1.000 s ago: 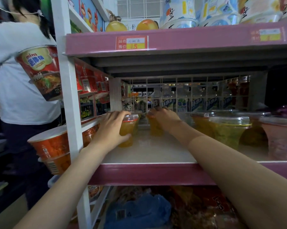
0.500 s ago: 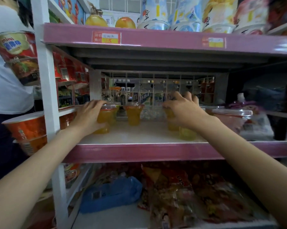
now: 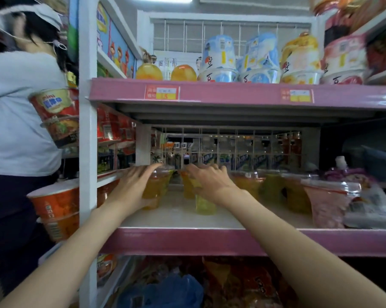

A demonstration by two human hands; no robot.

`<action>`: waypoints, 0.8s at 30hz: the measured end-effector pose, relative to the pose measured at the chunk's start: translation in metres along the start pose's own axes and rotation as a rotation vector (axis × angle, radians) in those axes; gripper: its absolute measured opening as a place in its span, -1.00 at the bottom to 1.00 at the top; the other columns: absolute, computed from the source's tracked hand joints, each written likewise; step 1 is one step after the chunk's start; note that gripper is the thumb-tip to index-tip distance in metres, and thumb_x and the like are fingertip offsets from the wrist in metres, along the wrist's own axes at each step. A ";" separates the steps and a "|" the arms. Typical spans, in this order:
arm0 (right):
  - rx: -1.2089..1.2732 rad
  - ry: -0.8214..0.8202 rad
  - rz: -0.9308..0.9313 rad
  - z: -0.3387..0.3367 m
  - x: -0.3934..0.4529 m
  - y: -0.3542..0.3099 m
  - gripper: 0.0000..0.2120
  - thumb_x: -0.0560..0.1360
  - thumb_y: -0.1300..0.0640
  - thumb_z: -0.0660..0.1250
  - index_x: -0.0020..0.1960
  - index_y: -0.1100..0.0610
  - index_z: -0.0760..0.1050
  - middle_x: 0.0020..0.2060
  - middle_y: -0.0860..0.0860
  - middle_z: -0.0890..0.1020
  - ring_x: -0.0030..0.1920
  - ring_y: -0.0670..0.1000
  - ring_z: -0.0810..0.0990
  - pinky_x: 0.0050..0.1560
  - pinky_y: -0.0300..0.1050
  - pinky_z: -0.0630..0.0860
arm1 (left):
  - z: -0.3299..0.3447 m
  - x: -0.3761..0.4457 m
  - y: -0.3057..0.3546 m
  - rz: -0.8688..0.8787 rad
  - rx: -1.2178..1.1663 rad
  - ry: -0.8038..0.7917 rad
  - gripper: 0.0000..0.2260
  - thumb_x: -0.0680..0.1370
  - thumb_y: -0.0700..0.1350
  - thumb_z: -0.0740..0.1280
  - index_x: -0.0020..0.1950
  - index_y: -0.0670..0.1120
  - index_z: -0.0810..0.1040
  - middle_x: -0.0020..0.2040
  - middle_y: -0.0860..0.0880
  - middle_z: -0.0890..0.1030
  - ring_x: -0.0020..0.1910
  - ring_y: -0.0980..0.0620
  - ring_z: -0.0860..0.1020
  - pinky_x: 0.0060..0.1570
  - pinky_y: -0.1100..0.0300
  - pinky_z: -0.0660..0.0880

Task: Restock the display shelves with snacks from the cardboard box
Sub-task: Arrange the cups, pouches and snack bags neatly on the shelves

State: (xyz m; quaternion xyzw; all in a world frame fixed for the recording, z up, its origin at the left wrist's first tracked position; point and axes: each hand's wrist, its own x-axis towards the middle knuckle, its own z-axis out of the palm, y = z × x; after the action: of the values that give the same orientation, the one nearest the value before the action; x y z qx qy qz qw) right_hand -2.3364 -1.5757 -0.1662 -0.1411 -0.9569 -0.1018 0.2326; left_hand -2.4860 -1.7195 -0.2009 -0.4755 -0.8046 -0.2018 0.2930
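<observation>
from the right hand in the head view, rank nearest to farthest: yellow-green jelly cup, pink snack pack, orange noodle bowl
1. yellow-green jelly cup: under the right hand, mid-shelf.
2. pink snack pack: on the same shelf, off to the right.
3. orange noodle bowl: far left, beyond the white upright.

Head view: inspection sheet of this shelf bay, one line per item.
Surface: white middle shelf with pink front edge, bare patch at front centre.
Job's things: clear jelly cups; orange cup, yellow cup, more cups in a row to the right.
Clutter: pink bagged snack at right; snack bags on the shelf below.
Hands: left hand holds the orange cup; right hand rests over the yellow cup, grip unclear.
Cables: nothing seen.
Surroundings: another person at left; noodle cups; price tag.
</observation>
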 end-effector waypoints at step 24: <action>0.553 -0.030 -0.051 0.013 0.031 0.037 -0.42 0.44 -0.05 0.38 0.41 0.00 0.32 0.29 0.02 0.47 0.20 0.04 0.51 0.19 -0.17 0.43 | -0.003 0.005 -0.001 -0.043 -0.068 0.136 -0.42 0.43 0.07 0.39 0.39 0.00 0.29 0.34 -0.03 0.37 0.33 -0.05 0.25 0.32 0.05 0.20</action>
State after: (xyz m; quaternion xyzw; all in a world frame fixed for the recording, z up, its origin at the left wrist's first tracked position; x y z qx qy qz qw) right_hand -2.3571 -1.5308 -0.1583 -0.0498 -0.9548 0.1595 0.2457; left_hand -2.4881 -1.7187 -0.1953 -0.4530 -0.7856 -0.2672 0.3260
